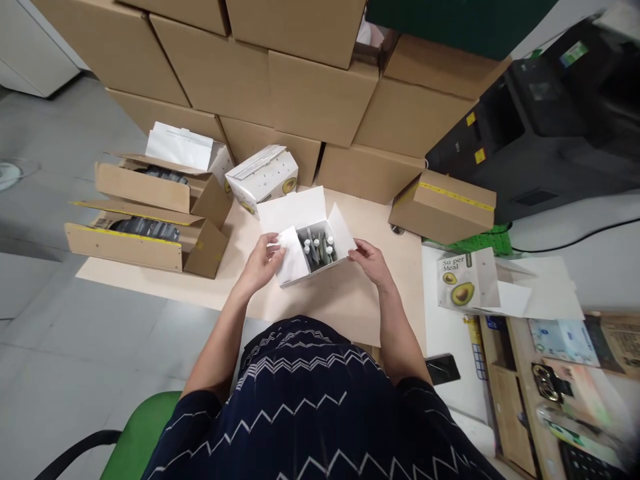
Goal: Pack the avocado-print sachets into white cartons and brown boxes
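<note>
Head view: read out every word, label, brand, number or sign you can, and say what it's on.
"Su·per Meal": white avocado box at right; its side label is too small to read.
Black machine: lettering too small to read.
Blue sheet: print too blurred.
Brown packet, lower right: print too blurred.
Open white box at centre: no text visible.

capped pouches (317, 252) partly hidden, green chair (143, 433) cut off

One view, from my head, facing forward and down; tabletop (345, 300) mid-frame, my shirt (320, 400) nearest, bottom centre.
</note>
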